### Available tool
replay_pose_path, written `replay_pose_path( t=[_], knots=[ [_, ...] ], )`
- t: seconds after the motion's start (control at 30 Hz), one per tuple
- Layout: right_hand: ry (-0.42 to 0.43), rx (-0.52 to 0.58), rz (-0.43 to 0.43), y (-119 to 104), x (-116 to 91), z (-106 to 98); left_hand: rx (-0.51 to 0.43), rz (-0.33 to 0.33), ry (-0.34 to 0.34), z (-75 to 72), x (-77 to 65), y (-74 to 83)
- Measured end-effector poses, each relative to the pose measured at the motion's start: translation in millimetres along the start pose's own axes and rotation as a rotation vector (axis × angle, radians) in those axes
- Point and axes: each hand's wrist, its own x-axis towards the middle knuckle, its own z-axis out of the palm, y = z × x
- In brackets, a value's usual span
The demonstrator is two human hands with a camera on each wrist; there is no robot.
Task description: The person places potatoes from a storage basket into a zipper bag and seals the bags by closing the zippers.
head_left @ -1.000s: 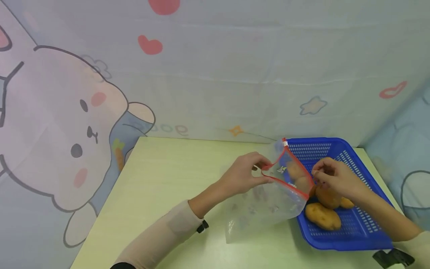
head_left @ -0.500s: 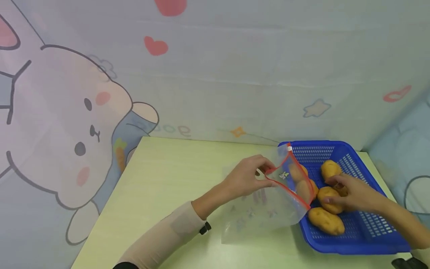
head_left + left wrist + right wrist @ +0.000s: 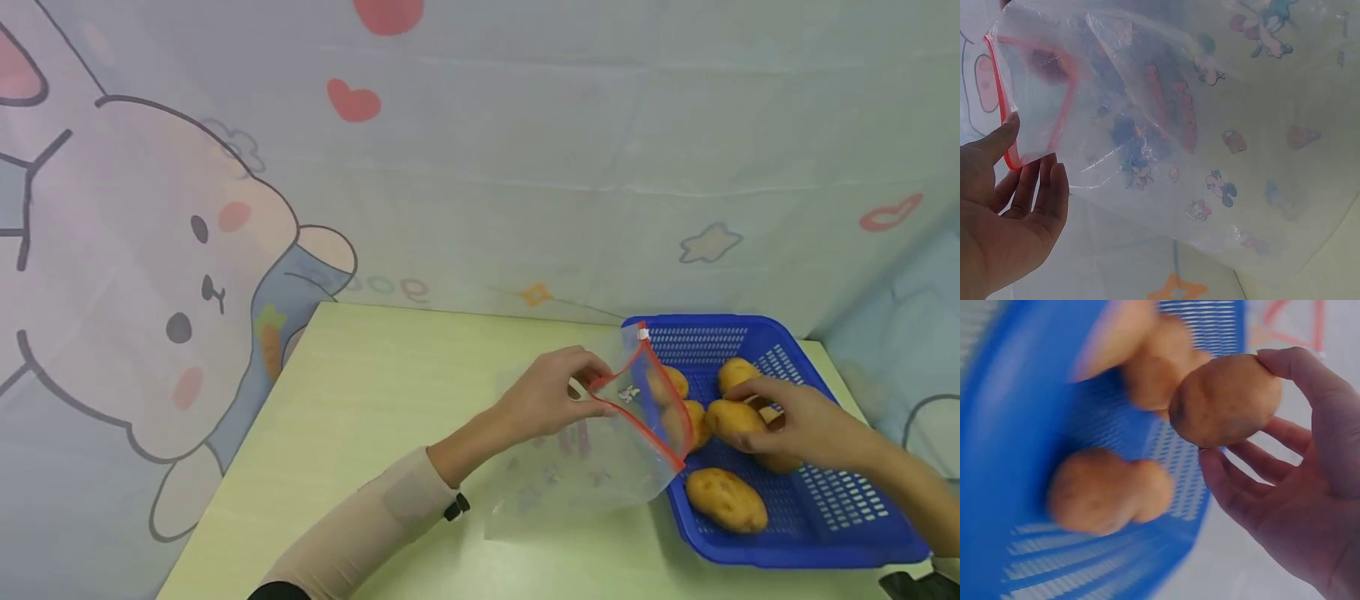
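My left hand (image 3: 551, 392) pinches the red-edged mouth of a clear zip bag (image 3: 592, 467), holding it spread toward the basket. Cartoon figures are printed on the bag, which hangs limp in the left wrist view. In my right hand (image 3: 817, 421) a potato (image 3: 733, 423) is gripped between thumb and fingers, lifted over the blue plastic basket (image 3: 787, 554). The right wrist view shows that held potato (image 3: 1225, 400) above other potatoes in the basket. One long potato (image 3: 726, 500) lies near the basket's front; another (image 3: 738, 375) lies toward the back.
Some potatoes (image 3: 697, 425) lie along the basket's left side, partly behind the bag's mouth. The pale yellow table (image 3: 405, 375) stretches to the left. Behind it hangs a printed backdrop (image 3: 525, 167). A slider (image 3: 642, 333) sits at the bag's far corner.
My right hand has moved from beside the bag's mouth to the potatoes and taken hold of one, raising it off the others. The left hand keeps its pinch on the bag.
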Motion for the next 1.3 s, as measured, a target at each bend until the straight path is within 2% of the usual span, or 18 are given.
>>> replay_pose_path(
  t=[0.1,0.2,0.3,0.4,0.5,0.8,1.03,1.2,1.3],
  knots=[
    [0.094,0.013,-0.068,-20,12,-12,-0.003,-0.017,0.004,-1.5,0.0,0.1],
    [0.132,0.108,-0.086,-48,23,-22,-0.028,-0.028,0.006,-2.6,-0.1,-0.8],
    [0.117,0.218,-0.092,-74,32,-25,-0.071,-0.026,0.006,-3.4,0.2,-1.5],
    [0.067,0.240,-0.128,-95,39,-19,-0.089,-0.018,0.007,-4.2,-0.4,-0.2],
    [0.033,0.229,-0.158,-105,44,-9,-0.087,-0.014,0.004,-5.1,-1.3,1.3],
    [0.042,0.225,-0.157,-110,45,8,-0.090,0.014,0.000,-5.7,-6.9,5.9],
    [0.083,0.259,-0.137,-112,44,7,-0.075,0.018,0.013,-8.5,-7.2,7.9],
    [0.177,0.245,-0.149,-98,48,-2,-0.074,0.003,0.033,-13.6,-10.8,7.1],
    [0.214,0.231,-0.100,-80,54,-4,-0.082,-0.004,0.045,-16.9,-12.5,4.6]
  ],
)
